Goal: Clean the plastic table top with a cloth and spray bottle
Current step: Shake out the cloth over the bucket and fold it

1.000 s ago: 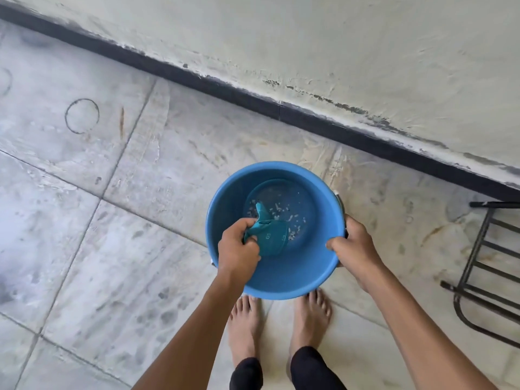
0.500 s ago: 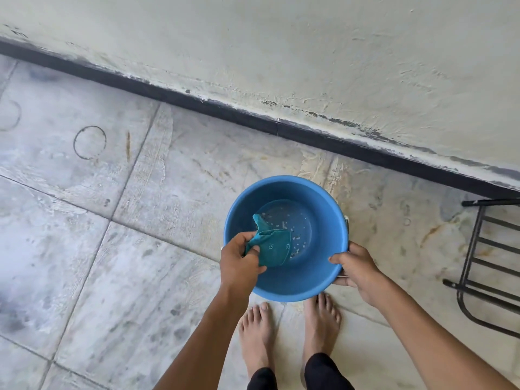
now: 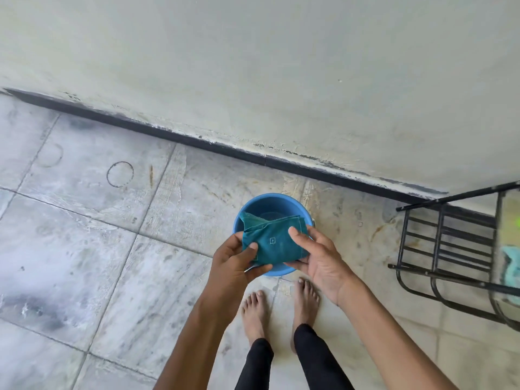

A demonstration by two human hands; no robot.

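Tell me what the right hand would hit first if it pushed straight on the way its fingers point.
The right hand already touches the teal cloth with fingers aimed up-left. Past that, the left hand gripping the cloth's other side looks next in line, though depth is unclear.

Only a small square mark, unreadable, shows on the teal cloth (image 3: 271,242).

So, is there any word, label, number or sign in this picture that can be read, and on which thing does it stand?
No readable text anywhere.
Teal cloth, held by the left hand and the right hand: one small pale square mark, too small to read.
Blue bucket, black rack, floor and wall: no writing visible.
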